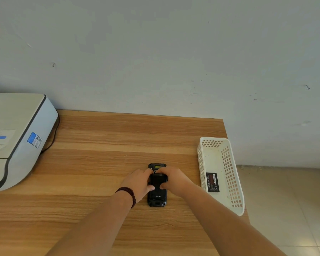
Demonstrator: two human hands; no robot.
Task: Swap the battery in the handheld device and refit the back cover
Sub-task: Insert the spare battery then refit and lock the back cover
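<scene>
A black handheld device lies face down on the wooden table, its scanner window pointing away from me. Its black back cover sits on the rear. My left hand, with a dark bead bracelet on the wrist, grips the device's left side, thumb on the cover. My right hand holds the right side, thumb also pressed on the cover, fingers at the cover's top edge. A loose black battery with a red label lies in the white basket to the right.
A white and grey printer with a black cable stands at the table's back left. The basket sits at the table's right edge, beyond which is tiled floor. A pale wall runs behind the table.
</scene>
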